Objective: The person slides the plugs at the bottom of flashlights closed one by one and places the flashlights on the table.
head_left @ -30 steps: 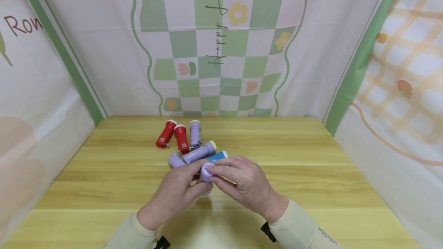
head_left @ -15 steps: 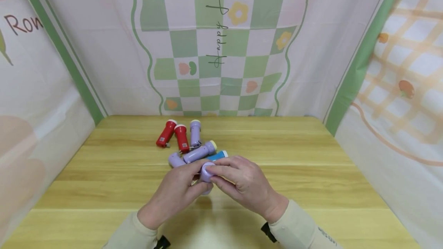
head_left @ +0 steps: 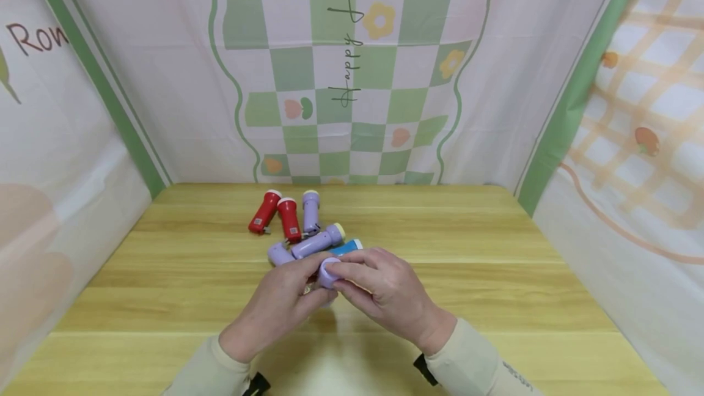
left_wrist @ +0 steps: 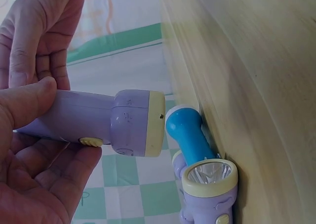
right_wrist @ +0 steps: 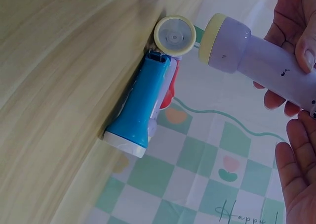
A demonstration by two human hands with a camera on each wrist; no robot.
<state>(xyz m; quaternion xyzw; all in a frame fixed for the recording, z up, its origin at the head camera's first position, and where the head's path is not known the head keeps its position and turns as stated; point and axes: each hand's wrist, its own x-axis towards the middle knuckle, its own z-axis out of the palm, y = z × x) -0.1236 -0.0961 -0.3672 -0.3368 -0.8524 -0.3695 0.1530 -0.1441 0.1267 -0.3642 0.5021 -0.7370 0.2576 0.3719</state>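
A purple flashlight (head_left: pixel 329 272) with a cream-rimmed head is held up over the table, its tail end towards me. My left hand (head_left: pixel 277 301) grips its body, thumb on one side and fingers on the other. In the left wrist view the flashlight (left_wrist: pixel 131 120) lies nearly level, a yellow switch (left_wrist: pixel 92 141) near the left fingertips. At the tail, my right hand (head_left: pixel 393 295) pinches the end between thumb and index finger. The right wrist view shows the right fingers (right_wrist: pixel 298 167) beside the tail; their exact contact is partly cut off by the frame.
Beyond the hands lie a blue flashlight (head_left: pixel 349 247), two red flashlights (head_left: pixel 265 212) and several purple flashlights (head_left: pixel 318 243), close together on the wooden table (head_left: pixel 467 231). Patterned cloth walls (head_left: pixel 379 78) stand at the back and both sides.
The held flashlight has tipped slightly, and the dark dot on its tail end is now out of sight. Both hands stay in nearly the same place. The other flashlights have not moved.
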